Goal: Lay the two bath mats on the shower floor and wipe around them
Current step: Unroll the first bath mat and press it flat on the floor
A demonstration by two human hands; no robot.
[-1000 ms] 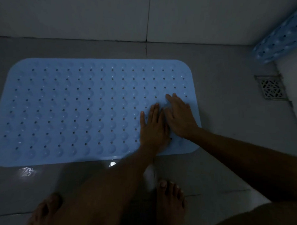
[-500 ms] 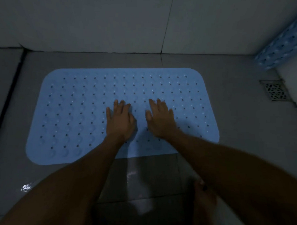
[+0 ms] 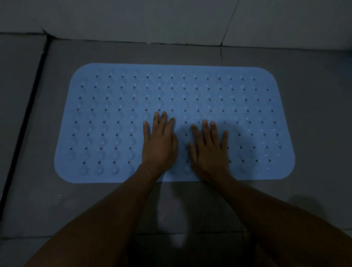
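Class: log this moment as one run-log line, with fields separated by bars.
step: pressing mat flat | left hand: flat on blue bath mat | right hand: flat on mat | mat: spread on shower floor | wiping: not begun

Dim, bluish, grainy view, light falling from above and behind: soft shadow pooling on the blue bath mat (image 3: 178, 89) right of the right hand (image 3: 209, 152), faint wet sheen on the grey floor tiles (image 3: 57, 197), edges bowed by wide-angle distortion, corners darkest.
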